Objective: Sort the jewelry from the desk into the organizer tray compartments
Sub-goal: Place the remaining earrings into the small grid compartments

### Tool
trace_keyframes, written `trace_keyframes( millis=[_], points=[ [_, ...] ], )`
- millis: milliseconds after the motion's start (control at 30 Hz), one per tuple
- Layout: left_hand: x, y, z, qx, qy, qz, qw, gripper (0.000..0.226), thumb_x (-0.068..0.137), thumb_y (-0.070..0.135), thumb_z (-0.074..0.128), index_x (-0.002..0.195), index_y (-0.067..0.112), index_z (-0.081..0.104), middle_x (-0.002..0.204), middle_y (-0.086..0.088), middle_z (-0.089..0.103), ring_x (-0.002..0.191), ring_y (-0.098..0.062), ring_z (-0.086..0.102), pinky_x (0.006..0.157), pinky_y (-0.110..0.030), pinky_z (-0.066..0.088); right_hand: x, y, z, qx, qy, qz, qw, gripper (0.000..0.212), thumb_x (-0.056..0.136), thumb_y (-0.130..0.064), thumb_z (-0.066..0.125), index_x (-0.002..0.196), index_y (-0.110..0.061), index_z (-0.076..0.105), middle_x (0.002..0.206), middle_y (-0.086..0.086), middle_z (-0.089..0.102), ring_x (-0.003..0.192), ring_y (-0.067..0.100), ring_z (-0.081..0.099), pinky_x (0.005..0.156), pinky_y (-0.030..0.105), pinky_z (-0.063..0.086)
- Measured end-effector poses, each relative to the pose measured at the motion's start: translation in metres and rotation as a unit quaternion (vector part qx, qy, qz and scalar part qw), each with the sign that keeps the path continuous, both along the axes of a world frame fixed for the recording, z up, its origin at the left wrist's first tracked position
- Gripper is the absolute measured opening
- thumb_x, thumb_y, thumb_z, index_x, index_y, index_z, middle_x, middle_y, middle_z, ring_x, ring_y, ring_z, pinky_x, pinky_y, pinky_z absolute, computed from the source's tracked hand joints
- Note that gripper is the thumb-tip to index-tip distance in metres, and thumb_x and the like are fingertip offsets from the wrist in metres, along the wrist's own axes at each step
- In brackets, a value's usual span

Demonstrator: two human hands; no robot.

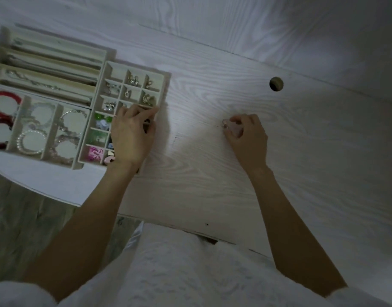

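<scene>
Pale wood-grain desk (212, 173), dimly lit, with a round cable hole (276, 83) toward its far edge, is where a person in a white garment (179, 273) leans over a set of cream organizer trays. The small-compartment tray (162, 85) serves as the landmark: it sits left of the desk's middle, its cells holding earrings, among them gold-toned pairs (133, 80) in the far cells, green pieces (103, 118) further down and a pink flower-shaped piece (94, 153) in the nearest left cell. To the left of that tray lies a wider tray (77, 161) carrying bracelets: red ones (4, 100) at its far left, a string of pearls (28, 141) in the middle section, and thin bangles (73, 124) in the section closest to the small-compartment tray. Beyond it, a long-slotted tray (103, 54) holds chains stretched lengthwise.

The person's left hand (133, 134) rests over the right side of the small-compartment tray, fingers extended and spread toward the cells, touching its edge; whether anything sits under the palm cannot be told. The right hand (248, 134) is well to the right of that tray, low over the bare desktop, its fingers curled and pinching a small pale pink piece of jewelry (229, 126) with a metal fitting, too small to identify further. Both forearms are bare.
</scene>
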State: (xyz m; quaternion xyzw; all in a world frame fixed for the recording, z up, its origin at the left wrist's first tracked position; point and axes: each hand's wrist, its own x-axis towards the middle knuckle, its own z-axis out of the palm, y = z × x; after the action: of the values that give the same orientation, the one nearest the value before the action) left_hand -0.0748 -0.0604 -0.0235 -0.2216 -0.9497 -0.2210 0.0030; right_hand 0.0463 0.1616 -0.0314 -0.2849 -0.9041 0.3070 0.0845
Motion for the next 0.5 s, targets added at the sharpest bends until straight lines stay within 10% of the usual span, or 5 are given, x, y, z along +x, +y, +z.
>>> trace_keyframes(
  millis=[500],
  points=[
    [-0.002,-0.002,-0.002,0.008,-0.010,-0.006,1.000,0.030,0.084,0.015,0.062,0.112,0.016,0.071,0.089,-0.005,0.065,0.086,-0.031,0.054,0.075,-0.039,0.043,-0.052,-0.021,0.004,0.200,-0.078,0.098,0.972,0.004,0.064,-0.008,0.063,0.065,-0.005,0.060,0.058,0.011,0.056,0.063,0.030,0.053,0.059,0.034,0.040]
  ],
)
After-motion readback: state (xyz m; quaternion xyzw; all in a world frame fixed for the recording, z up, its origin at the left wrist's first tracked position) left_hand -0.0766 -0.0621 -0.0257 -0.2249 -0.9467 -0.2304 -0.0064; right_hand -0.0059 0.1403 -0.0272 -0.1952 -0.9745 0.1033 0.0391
